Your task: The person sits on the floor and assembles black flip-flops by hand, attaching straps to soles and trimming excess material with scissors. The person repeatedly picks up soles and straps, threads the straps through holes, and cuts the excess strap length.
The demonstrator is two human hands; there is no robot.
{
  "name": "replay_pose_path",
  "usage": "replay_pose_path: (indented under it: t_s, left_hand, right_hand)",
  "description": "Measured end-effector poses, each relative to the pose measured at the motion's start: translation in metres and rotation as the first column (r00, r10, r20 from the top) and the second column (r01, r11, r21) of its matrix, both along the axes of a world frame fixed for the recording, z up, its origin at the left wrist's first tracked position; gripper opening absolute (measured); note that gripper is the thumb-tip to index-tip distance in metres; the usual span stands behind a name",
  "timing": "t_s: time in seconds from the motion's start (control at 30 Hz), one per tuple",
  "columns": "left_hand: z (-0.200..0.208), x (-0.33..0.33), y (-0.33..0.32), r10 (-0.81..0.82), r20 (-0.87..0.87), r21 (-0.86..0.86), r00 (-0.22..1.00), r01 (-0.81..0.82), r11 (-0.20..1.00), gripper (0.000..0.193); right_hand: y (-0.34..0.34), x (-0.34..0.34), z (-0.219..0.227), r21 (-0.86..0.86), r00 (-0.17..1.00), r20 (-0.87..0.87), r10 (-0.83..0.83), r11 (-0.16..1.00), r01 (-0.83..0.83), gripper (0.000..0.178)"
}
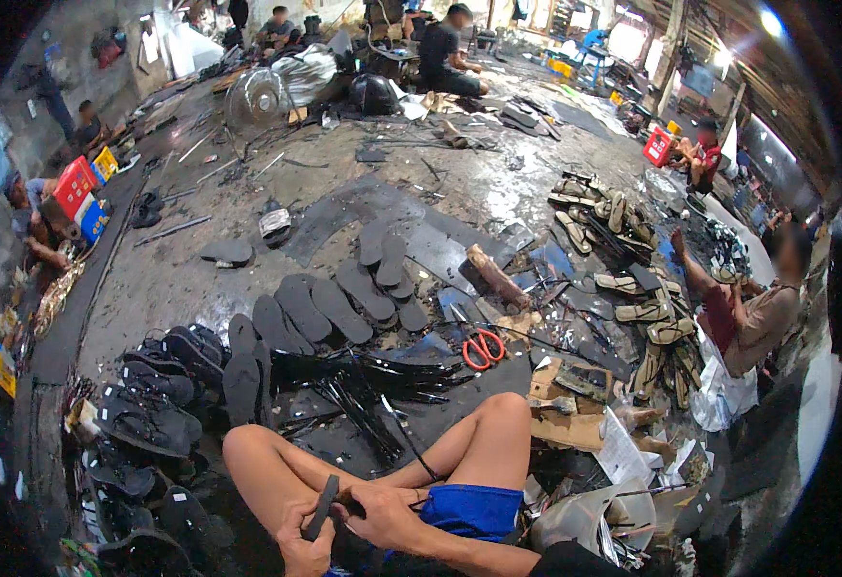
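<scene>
Above my crossed legs, my left hand (302,540) grips a black sandal sole (323,508), turned edge-on. My right hand (385,516) is closed beside it, fingertips bent in at the sole's face; what they pinch is hidden. Just beyond my shins lies a fan of glossy black straps (358,385). Loose dark soles (313,308) are spread behind the straps. Red-handled scissors (483,349) rest on the floor past my right knee. To my left, black sandals with straps (149,420) are piled in rows.
A wooden block (496,277) lies ahead. Tan-and-black sandals (656,322) are heaped at right, near a seated person (762,308). Beside my right thigh stands a pale plastic container (575,524), near cardboard (565,428). A fan (255,99) and other seated people are farther back.
</scene>
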State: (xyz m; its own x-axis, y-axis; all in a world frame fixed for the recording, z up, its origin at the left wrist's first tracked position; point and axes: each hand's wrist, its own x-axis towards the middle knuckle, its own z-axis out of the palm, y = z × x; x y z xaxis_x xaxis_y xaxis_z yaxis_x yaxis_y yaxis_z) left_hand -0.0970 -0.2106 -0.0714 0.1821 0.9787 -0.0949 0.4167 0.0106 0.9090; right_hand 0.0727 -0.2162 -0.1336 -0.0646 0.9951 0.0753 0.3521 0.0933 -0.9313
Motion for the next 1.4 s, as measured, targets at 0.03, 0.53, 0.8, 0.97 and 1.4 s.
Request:
replay_pose_path:
  t_s: [0.03,0.53,0.8,0.97,1.4]
  left_hand:
    - [0.006,-0.002,0.001,-0.023,-0.008,-0.055,1.0,0.022,0.998,0.031]
    - [0.003,0.001,0.002,0.016,0.145,-0.179,0.989,0.011,0.984,0.036]
    - [-0.006,0.008,0.005,0.03,0.15,-0.076,0.988,-0.019,0.997,0.031]
    - [-0.016,0.013,0.0,-0.088,0.043,0.164,0.995,0.079,0.983,0.032]
    - [-0.059,0.021,-0.032,0.011,-0.139,0.02,0.99,-0.009,1.0,0.051]
  right_hand:
    - [0.003,-0.002,0.006,-0.058,0.999,-0.04,-0.014,0.998,0.012,0.022]
    - [-0.005,-0.002,-0.011,-0.007,0.981,0.186,0.045,0.999,-0.045,0.028]
    - [0.009,0.025,-0.012,-0.109,0.97,0.092,0.227,0.97,-0.217,0.016]
    - [0.0,0.038,0.035,-0.205,0.975,0.119,0.187,0.966,-0.16,0.022]
    - [0.028,0.042,0.02,0.261,0.909,0.394,-0.135,0.965,0.03,0.022]
